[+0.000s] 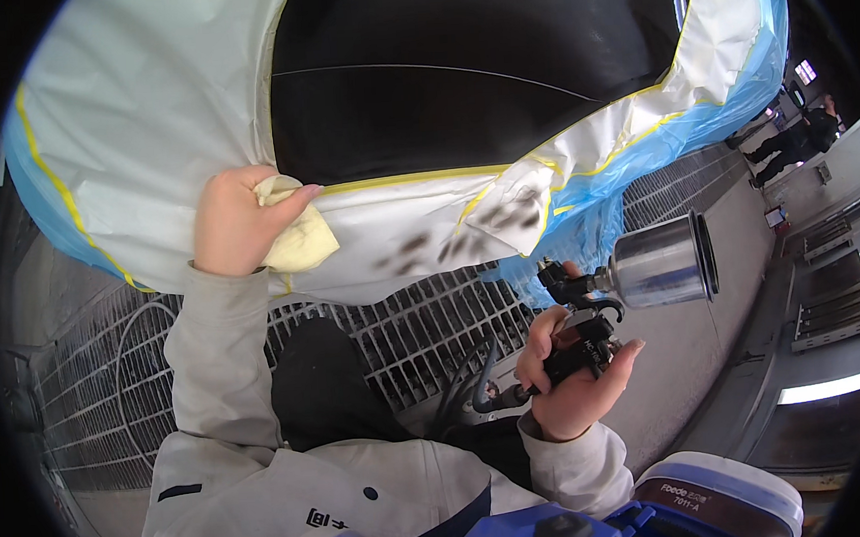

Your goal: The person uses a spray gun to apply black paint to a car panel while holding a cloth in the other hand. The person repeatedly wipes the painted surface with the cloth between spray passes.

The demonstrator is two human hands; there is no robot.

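My left hand [235,221] grips a crumpled pale yellow cloth [300,242] at the lower left edge of a glossy black panel [465,40]. White masking paper [144,99] edged with yellow tape surrounds the panel, with blue plastic sheeting [600,238] along the outside. Dark paint smudges [414,245] mark the paper below the panel. At lower right, my right hand [565,378] holds a black spray gun [576,328] with a metal cup [656,260] on top, pointing right, and a hose attached below.
A metal floor grate [385,340] lies beneath me, with a hose [121,366] at left. Another person [801,142] in dark clothing is at far right, near booth walls and a light strip [826,387]. My respirator [710,497] hangs at the bottom edge.
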